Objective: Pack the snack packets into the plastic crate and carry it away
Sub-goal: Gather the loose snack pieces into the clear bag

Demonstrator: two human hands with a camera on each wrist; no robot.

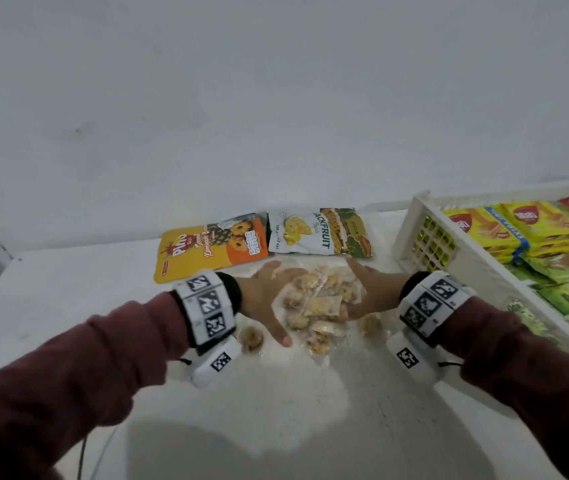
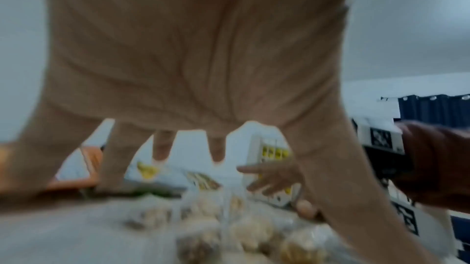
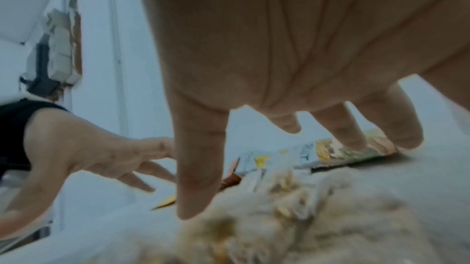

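Note:
A heap of small clear-wrapped snack packets (image 1: pixel 317 306) lies on the white table (image 1: pixel 68 306). My left hand (image 1: pixel 262 296) is at the heap's left edge and my right hand (image 1: pixel 371 289) at its right edge. Both have their fingers spread and straight, cupping the heap from either side without gripping anything. In the left wrist view the spread left hand (image 2: pixel 193 57) hangs over the blurred heap (image 2: pixel 229 228). In the right wrist view the right hand (image 3: pixel 279 47) has its fingertips at the heap (image 3: pixel 305 218). The white plastic crate (image 1: pixel 414 230) stands at the right, holding yellow and green packets.
Behind the heap lie an orange-yellow Pino packet (image 1: pixel 206 247) and a white-green jackfruit packet (image 1: pixel 317 233), flat against the wall. One loose small packet (image 1: pixel 251 339) sits by my left wrist, another (image 1: pixel 369 323) by my right hand. The table's left edge is near.

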